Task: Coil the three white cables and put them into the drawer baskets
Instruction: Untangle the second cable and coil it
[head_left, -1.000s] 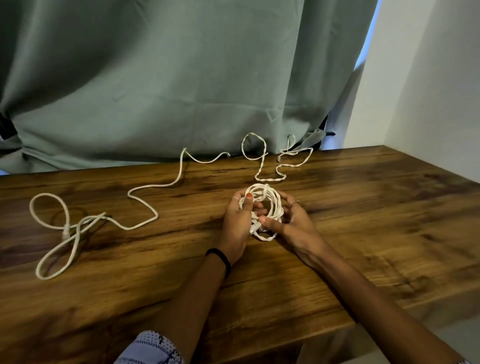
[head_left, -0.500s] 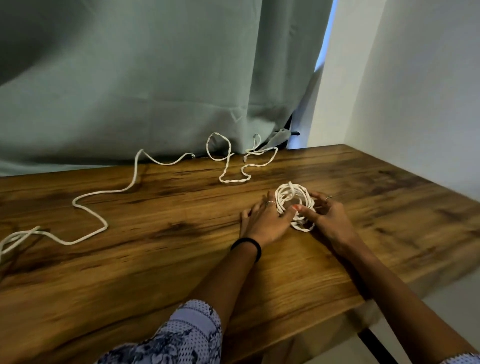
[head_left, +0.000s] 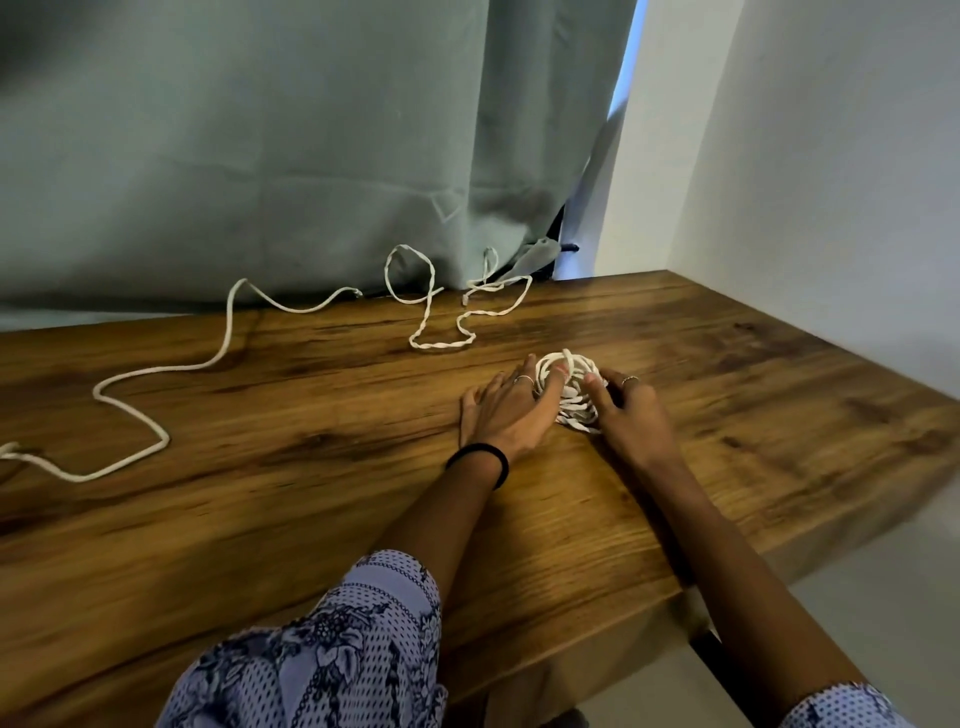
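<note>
Head view: left hand (head_left: 506, 408) and right hand (head_left: 626, 410) pinch coiled cable (head_left: 569, 395) mid-table (head_left: 311, 519); loose grip risks coil springing apart.

There is one view only, from a wide-angle camera worn on the head. It looks forward and down across the counter (head_left: 311, 519), whose near edge runs through the lower part of the frame. Both forearms reach in from the bottom, so the view sits close to the work. A curtain (head_left: 260, 156) fills the upper left, a wall (head_left: 831, 182) the upper right. Straight lines bow toward the frame edges.
</note>
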